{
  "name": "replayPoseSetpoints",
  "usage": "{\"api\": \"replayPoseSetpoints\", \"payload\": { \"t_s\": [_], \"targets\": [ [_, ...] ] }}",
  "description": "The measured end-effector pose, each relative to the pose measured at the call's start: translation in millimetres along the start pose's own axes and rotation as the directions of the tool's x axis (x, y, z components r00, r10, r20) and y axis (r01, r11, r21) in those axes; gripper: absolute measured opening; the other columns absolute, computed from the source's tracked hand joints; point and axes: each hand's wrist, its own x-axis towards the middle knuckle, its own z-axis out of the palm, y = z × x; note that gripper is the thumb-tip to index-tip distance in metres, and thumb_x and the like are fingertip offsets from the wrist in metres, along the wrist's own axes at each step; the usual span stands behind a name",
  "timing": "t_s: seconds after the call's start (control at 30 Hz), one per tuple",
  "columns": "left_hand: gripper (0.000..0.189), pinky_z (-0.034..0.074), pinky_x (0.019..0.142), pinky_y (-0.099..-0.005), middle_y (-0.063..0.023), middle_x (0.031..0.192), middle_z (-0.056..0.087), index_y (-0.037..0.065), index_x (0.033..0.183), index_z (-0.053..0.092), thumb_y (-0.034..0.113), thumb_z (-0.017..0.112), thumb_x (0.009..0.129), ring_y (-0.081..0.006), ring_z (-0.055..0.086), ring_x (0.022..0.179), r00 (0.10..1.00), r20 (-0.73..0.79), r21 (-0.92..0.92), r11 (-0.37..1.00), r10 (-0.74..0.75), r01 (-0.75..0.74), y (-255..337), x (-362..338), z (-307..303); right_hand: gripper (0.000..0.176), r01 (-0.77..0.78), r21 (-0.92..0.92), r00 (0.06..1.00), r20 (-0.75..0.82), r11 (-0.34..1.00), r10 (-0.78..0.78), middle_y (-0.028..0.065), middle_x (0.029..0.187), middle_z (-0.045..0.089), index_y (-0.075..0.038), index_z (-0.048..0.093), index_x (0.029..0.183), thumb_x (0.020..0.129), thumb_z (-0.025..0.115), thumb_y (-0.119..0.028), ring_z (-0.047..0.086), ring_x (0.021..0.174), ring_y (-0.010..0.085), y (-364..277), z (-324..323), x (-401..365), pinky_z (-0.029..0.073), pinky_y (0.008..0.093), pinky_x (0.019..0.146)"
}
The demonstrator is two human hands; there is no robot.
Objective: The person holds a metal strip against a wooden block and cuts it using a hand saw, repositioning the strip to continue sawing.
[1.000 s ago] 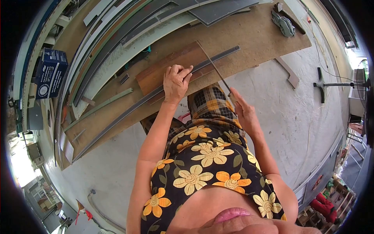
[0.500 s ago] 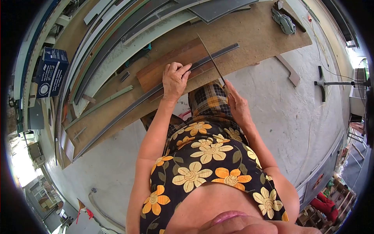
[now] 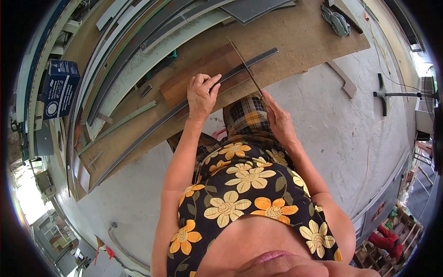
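Observation:
A long, narrow dark grey strip (image 3: 152,123) lies diagonally over a reddish-brown wooden board (image 3: 184,78) on the workbench. My left hand (image 3: 201,98) grips the strip over the board, its thumb and fingers bent around it. In my right hand (image 3: 280,121) is a saw (image 3: 251,77), its grip hidden by my fingers. The thin blade crosses the strip to the right of my left hand, near the board's right edge. The strip's end sticks out beyond the blade.
Several long strips and panels (image 3: 152,34) lie along the bench's far left side. A blue box (image 3: 61,87) stands beyond them. A grey glove (image 3: 337,23) lies at the bench's (image 3: 300,44) right end. Short offcuts (image 3: 122,122) are scattered on the left.
My left hand, the strip and the board have shifted slightly left. The saw blade also sits a little further left, still across the strip.

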Motion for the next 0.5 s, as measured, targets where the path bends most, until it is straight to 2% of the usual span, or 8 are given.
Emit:
{"api": "replayPoseSetpoints", "payload": {
  "t_s": [0.17,0.37,0.5],
  "targets": [
    [0.032,0.048,0.085,-0.0395,-0.0036,0.097,0.058,0.015,0.109,0.075,0.016,0.080,0.077,-0.0249,0.056,0.093,1.000,0.014,0.019,1.000,0.008,-0.008,2,2,-1,0.053,0.080,-0.010,0.996,-0.034,0.997,-0.081,0.0194,0.133,0.061,-0.018,0.044,0.149,0.100,0.047,0.000,0.060,0.122,0.0360,7,3,1,0.052,0.0441,0.096],
    [0.039,0.048,0.087,-0.0404,-0.0040,0.101,0.058,0.014,0.115,0.071,0.021,0.080,0.078,-0.0257,0.056,0.096,0.998,-0.006,0.038,0.998,0.057,-0.056,13,15,9,0.052,0.027,-0.047,0.999,-0.025,0.999,-0.028,0.0188,0.133,0.061,-0.019,0.045,0.148,0.100,0.047,0.001,0.060,0.122,0.0349,7,2,1,0.052,0.0439,0.096],
    [0.036,0.048,0.087,-0.0407,-0.0039,0.101,0.059,0.014,0.112,0.072,0.020,0.080,0.078,-0.0256,0.056,0.096,0.999,-0.003,0.028,0.999,0.044,-0.044,21,27,21,0.054,0.078,-0.028,0.995,-0.054,0.997,-0.080,0.0192,0.132,0.061,-0.020,0.045,0.149,0.099,0.048,0.001,0.060,0.122,0.0348,8,1,-1,0.052,0.0436,0.096]
  ]
}}
